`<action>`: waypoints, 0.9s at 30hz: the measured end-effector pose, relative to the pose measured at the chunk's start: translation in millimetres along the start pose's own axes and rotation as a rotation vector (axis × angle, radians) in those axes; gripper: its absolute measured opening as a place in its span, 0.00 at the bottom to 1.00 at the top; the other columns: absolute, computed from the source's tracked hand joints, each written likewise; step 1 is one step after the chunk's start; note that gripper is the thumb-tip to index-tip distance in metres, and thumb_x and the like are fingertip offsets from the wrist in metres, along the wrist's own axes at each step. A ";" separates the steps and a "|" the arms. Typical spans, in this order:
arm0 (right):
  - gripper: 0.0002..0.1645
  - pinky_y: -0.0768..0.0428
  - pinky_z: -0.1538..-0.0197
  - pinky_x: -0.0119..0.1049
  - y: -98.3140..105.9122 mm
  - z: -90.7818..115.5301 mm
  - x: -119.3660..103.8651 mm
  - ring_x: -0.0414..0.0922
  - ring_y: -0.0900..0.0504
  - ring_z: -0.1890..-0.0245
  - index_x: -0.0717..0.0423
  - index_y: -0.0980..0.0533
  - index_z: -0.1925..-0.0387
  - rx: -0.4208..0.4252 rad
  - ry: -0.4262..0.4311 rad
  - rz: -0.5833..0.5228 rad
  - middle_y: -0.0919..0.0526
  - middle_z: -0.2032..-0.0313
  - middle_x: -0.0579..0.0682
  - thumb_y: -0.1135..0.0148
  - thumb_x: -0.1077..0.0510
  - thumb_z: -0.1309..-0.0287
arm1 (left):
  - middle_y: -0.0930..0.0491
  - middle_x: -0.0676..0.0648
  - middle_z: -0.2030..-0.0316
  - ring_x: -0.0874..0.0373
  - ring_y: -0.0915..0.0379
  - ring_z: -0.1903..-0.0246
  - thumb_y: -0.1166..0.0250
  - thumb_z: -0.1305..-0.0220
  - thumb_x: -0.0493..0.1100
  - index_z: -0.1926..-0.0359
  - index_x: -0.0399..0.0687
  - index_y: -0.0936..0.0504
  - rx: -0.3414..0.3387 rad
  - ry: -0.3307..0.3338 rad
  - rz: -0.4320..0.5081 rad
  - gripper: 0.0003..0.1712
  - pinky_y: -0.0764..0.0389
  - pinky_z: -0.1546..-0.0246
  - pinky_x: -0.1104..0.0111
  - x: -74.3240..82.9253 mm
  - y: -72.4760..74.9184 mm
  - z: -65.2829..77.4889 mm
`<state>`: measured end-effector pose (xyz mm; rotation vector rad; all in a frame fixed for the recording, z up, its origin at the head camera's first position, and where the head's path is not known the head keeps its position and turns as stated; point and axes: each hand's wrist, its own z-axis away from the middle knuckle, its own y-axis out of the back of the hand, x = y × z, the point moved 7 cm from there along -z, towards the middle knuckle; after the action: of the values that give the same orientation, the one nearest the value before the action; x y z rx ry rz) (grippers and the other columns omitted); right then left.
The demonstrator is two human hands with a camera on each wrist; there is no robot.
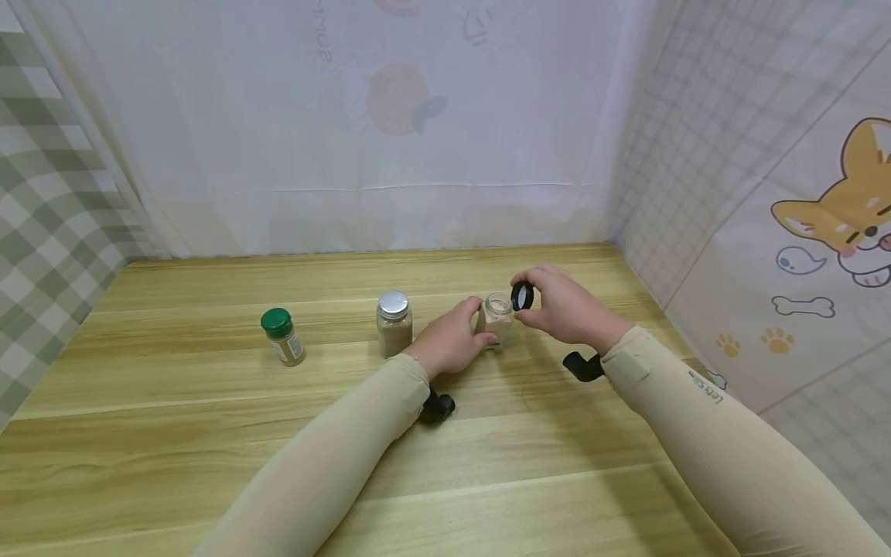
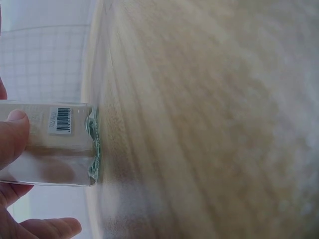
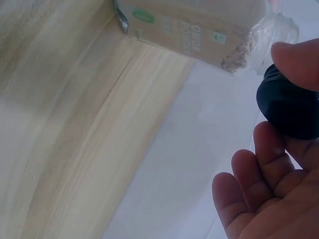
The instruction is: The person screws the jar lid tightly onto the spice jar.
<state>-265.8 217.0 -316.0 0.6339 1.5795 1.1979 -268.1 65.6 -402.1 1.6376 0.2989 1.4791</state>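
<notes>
A glass jar labelled onion powder stands uncapped on the wooden table, pale powder inside. My left hand grips it from the left, thumb on the near face; the left wrist view shows the thumb beside a barcode on the jar. Just right of the jar's mouth, my right hand pinches a black lid between thumb and fingers, tilted with its inner side towards the jar. In the right wrist view the lid is close beside the threaded neck; whether they touch, I cannot tell.
Left of my left hand stands a silver-lidded jar of brownish powder. Farther left is a green-capped bottle. Black wrist-camera parts show under the sleeves. White curtains border the table at the back and right.
</notes>
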 end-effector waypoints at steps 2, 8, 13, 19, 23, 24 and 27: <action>0.29 0.25 0.34 0.59 -0.5 -0.5 0.1 0.60 0.24 0.37 0.65 0.25 0.37 -0.012 -0.010 -0.020 0.23 0.40 0.64 0.28 0.60 0.36 | 0.30 0.49 0.25 0.50 0.29 0.28 0.36 0.24 0.58 0.22 0.59 0.38 -0.002 -0.001 0.001 0.37 0.28 0.28 0.50 0.2 0.3 0.3; 0.28 0.26 0.31 0.60 -3.1 -2.3 -0.7 0.62 0.24 0.35 0.66 0.25 0.38 -0.027 -0.004 -0.081 0.22 0.39 0.64 0.27 0.59 0.35 | 0.30 0.49 0.24 0.49 0.30 0.27 0.36 0.24 0.57 0.22 0.59 0.38 -0.011 -0.004 0.013 0.36 0.28 0.28 0.49 0.8 0.6 0.2; 0.27 0.26 0.32 0.59 -6.0 -4.5 0.3 0.61 0.23 0.36 0.64 0.24 0.39 -0.035 -0.004 -0.117 0.20 0.41 0.62 0.27 0.59 0.35 | 0.31 0.49 0.24 0.49 0.31 0.27 0.36 0.24 0.57 0.22 0.59 0.38 -0.012 -0.001 0.012 0.36 0.28 0.27 0.50 0.3 0.0 -0.4; 0.23 0.26 0.32 0.59 -9.9 -7.0 0.2 0.59 0.22 0.38 0.63 0.22 0.43 -0.028 0.017 -0.130 0.17 0.44 0.60 0.27 0.59 0.35 | 0.32 0.49 0.23 0.49 0.31 0.26 0.36 0.23 0.57 0.23 0.60 0.37 -0.012 -0.003 0.013 0.35 0.28 0.27 0.50 -0.1 -0.3 -0.6; 0.22 0.25 0.33 0.58 -10.9 -7.0 -0.9 0.58 0.21 0.38 0.62 0.22 0.43 -0.026 0.016 -0.139 0.17 0.45 0.60 0.27 0.59 0.35 | 0.30 0.49 0.24 0.48 0.29 0.28 0.36 0.24 0.56 0.24 0.60 0.36 -0.006 -0.010 0.015 0.33 0.27 0.29 0.49 0.0 0.0 -0.8; 0.23 0.25 0.33 0.58 -11.0 -6.9 -1.5 0.58 0.21 0.38 0.62 0.22 0.43 -0.027 0.016 -0.142 0.17 0.45 0.60 0.27 0.59 0.35 | 0.30 0.49 0.25 0.48 0.29 0.28 0.36 0.24 0.56 0.24 0.60 0.35 -0.005 -0.011 0.015 0.33 0.27 0.29 0.49 0.0 0.1 -0.8; 0.23 0.25 0.32 0.59 -11.0 -7.1 -2.6 0.59 0.21 0.38 0.63 0.22 0.42 -0.029 0.014 -0.146 0.17 0.44 0.60 0.27 0.59 0.35 | 0.30 0.49 0.25 0.49 0.29 0.28 0.36 0.24 0.56 0.24 0.60 0.35 -0.004 -0.011 0.013 0.33 0.27 0.29 0.49 0.2 0.6 -0.5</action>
<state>-269.7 208.0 -325.0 0.4834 1.5886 1.1162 -268.7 65.6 -401.5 1.6470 0.2792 1.4793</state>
